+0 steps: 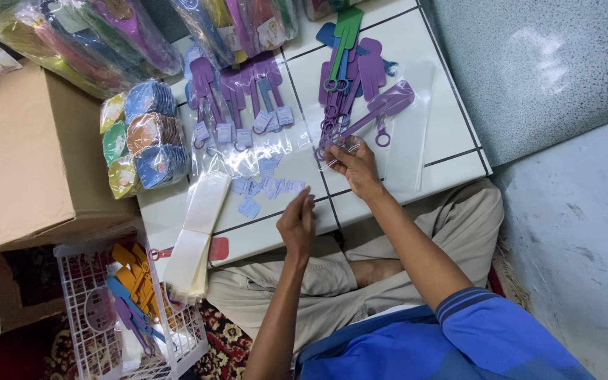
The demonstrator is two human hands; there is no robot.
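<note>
On a low white tiled table (416,105), seen from above, a seated person's two bare forearms reach forward from the lower frame. Right hand (355,166): arm extended diagonally up and left from a blue sleeve, wrist slightly bent, fingers curled and pinched at the lower end of a loose heap of purple hand-shaped plastic tools (360,91), where their ring ends meet a clear plastic sleeve (409,141); exactly which piece the fingertips grip cannot be told. Left hand (298,222): forearm rising almost vertically, hand hovering over the near table edge, fingers drawn together and pointing up toward a scatter of small blue paper tags (265,187); whether it holds one cannot be told. Beyond the tags lies a row of bagged purple tools (237,98) with tags attached. Left of the tags, a stack of empty clear bags (198,232) hangs over the table edge. Further left: bundled coloured items (146,137), a cardboard box (29,155), and a white wire basket (117,317) holding orange and blue tools.
</note>
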